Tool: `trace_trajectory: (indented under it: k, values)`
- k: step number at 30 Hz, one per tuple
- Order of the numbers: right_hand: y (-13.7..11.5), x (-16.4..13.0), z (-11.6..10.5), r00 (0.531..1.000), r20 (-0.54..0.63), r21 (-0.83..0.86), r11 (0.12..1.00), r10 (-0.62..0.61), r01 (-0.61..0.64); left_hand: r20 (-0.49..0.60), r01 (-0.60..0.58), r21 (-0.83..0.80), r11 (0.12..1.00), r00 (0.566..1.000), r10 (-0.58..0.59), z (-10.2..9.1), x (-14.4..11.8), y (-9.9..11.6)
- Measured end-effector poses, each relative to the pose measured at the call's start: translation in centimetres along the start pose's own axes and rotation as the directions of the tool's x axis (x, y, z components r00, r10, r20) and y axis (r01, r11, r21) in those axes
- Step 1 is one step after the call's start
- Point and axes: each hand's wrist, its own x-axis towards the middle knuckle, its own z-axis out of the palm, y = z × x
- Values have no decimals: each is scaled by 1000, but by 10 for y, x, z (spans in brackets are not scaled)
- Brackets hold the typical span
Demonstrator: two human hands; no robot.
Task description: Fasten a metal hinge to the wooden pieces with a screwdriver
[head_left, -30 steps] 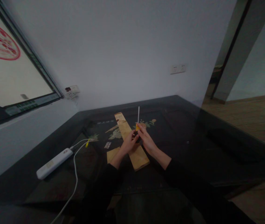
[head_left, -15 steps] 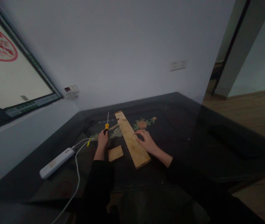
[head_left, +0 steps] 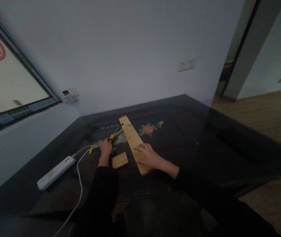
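Observation:
My left hand (head_left: 105, 147) grips a screwdriver (head_left: 112, 135) with a yellow and black handle, its shaft tilted low toward the far right over the dark table (head_left: 204, 138). My right hand (head_left: 148, 155) lies flat, fingers spread, on the near half of a long wooden plank (head_left: 131, 136) that runs away from me. A small square wooden block (head_left: 120, 160) rests on the table between my two hands. Small metal hinges next to the left hand are mostly hidden by it.
A white power strip (head_left: 55, 168) with a white cable (head_left: 79, 174) lies at the left of the table. Wall sockets (head_left: 70, 94) sit by the window corner. The table's right edge borders a wooden floor (head_left: 266, 115) and a doorway.
The screwdriver went from both hands above the plank to my left hand alone, moved left, and is now tipped down near the table. My right hand settled flat on the plank.

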Motion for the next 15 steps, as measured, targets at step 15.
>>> trace_trajectory:
  k: [15]
  values:
    - [-14, -13, 8, 967, 253, -213, 977, 27, 28, -2, -38, -12, 999, 999, 37, 5, 3, 1]
